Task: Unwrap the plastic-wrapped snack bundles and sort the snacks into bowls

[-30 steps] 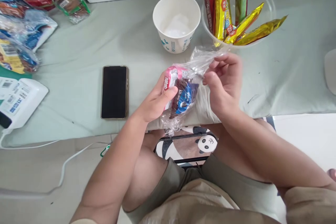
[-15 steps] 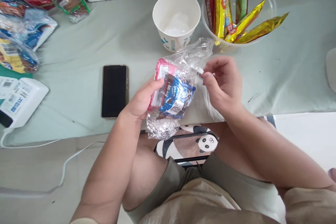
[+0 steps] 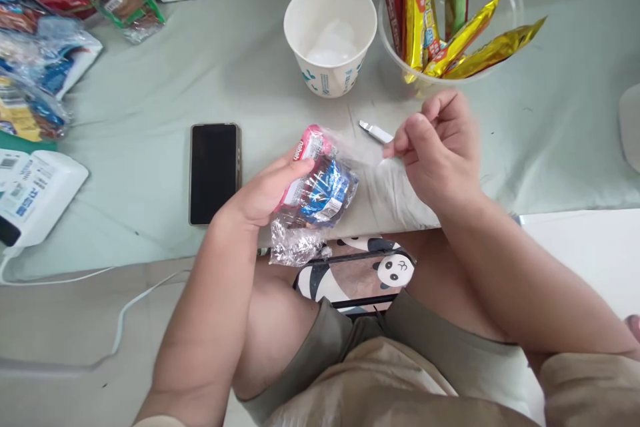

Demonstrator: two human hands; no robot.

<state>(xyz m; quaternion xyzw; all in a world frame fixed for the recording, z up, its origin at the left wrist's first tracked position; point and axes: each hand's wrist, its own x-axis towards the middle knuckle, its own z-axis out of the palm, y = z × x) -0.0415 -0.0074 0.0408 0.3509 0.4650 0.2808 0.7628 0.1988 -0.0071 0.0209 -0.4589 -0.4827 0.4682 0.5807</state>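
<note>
My left hand [image 3: 265, 190] is closed around a clear plastic bag [image 3: 296, 240] of snack packets. Inside it show a pink packet [image 3: 313, 140] and a blue packet [image 3: 327, 190] with a barcode. From the bag's upper end, a stretch of thin clear film runs to my right hand [image 3: 440, 147], whose thumb and fingers pinch it. Just left of those fingertips, a small white and silver cutter [image 3: 375, 131] points up and left. Its near end is hidden by the fingers, but it seems to lie on the cloth.
A white paper tub [image 3: 330, 40] with something white inside stands behind the bag. Beside it, a clear plastic bowl [image 3: 520, 7] holds several stick-shaped snack packets. A phone [image 3: 215, 173] lies left of my left hand. Heaped packets [image 3: 45, 33] and a white device [image 3: 47, 193] with a cable occupy the left.
My right hand has moved right and slightly up, drawing the film taut away from the bag. The bag has shifted slightly left and tilted. The cutter is now uncovered.
</note>
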